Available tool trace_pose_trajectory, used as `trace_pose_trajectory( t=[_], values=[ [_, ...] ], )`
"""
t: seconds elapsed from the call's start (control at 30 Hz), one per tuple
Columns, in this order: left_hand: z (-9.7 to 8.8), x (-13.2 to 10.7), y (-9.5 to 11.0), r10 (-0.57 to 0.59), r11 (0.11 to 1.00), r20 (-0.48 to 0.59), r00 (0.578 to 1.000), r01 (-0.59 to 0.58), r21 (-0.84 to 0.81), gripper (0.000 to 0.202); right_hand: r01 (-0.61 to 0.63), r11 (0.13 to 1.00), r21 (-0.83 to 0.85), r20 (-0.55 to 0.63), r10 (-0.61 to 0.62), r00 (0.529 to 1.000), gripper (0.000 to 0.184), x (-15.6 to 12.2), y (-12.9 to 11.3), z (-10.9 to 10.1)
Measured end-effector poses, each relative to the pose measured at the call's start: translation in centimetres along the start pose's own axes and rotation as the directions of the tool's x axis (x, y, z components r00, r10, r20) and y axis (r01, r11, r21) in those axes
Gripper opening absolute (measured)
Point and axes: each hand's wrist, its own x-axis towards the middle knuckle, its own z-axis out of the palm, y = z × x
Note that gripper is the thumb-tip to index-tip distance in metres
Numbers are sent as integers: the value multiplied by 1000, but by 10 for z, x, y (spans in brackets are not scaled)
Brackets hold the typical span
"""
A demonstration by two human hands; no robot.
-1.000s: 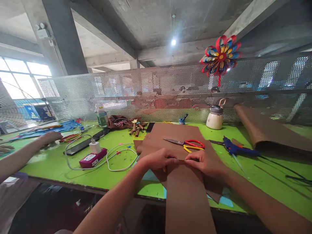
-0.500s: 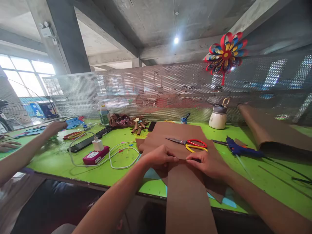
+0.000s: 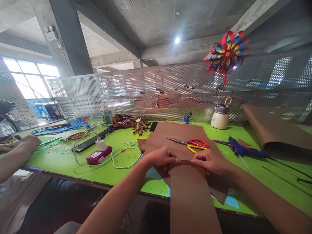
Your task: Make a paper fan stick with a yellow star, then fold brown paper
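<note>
A long strip of brown paper (image 3: 192,198) hangs over the table's front edge toward me, with a fold across its upper end. My left hand (image 3: 162,157) pinches the left end of that fold between thumb and fingers. At the right end, my right hand (image 3: 209,162) pinches the same fold. Beneath and behind lie wider brown paper sheets (image 3: 179,130). Scissors (image 3: 190,143) with one red and one yellow handle rest on them, just beyond my hands. Bits of light blue paper (image 3: 231,201) show under the brown sheets.
Right of the paper lie a blue glue gun (image 3: 240,149) and a large brown paper roll (image 3: 273,130). A cream flask (image 3: 219,118) stands behind. To the left are a pink power adapter (image 3: 98,156), a white cable (image 3: 114,162) and a phone (image 3: 86,143). A co-worker's arm (image 3: 19,156) reaches in at far left.
My right hand has shifted slightly right along the fold, while my left keeps its pinch. The co-worker's hand has drawn back to the left. The whole view has shifted a little.
</note>
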Motion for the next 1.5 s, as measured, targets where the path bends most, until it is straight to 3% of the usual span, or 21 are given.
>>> trace_pose_trajectory(
  t=[0.17,0.37,0.53,0.73,0.9,1.0,1.1,1.17,1.33,1.5],
  values=[
    [1,1,-1,-19,998,36,999,21,-58,43,6,1000,10,28,-6,1000,41,1,8,-4],
    [1,0,-8,-22,995,35,999,25,-97,41,-25,990,140,180,0,984,36,-5,8,-10],
    [2,-1,-13,-27,992,-3,1000,27,-121,41,-77,985,153,160,52,986,38,-7,9,-17],
    [-2,-4,-2,81,995,-71,994,-77,58,40,-75,983,167,160,49,986,39,-7,12,-19],
    [-6,-4,0,85,990,-150,985,-67,125,39,-92,989,119,110,79,991,38,-6,11,-18],
    [-4,-1,1,141,969,-200,970,-94,229,33,-74,988,133,146,54,988,37,-5,9,-12],
    [3,3,2,244,923,-156,957,-180,340,31,-76,988,136,183,50,982,36,-3,7,-5],
    [8,6,1,242,916,-112,964,-189,353,35,-84,987,134,195,57,979,37,-2,7,-2],
    [16,11,-6,189,936,-117,975,-143,321,37,-51,999,15,187,47,981,38,1,9,0],
    [15,13,-10,190,953,-81,978,-164,256,34,144,942,-303,16,-146,989,38,-3,-7,5]
  ],
)
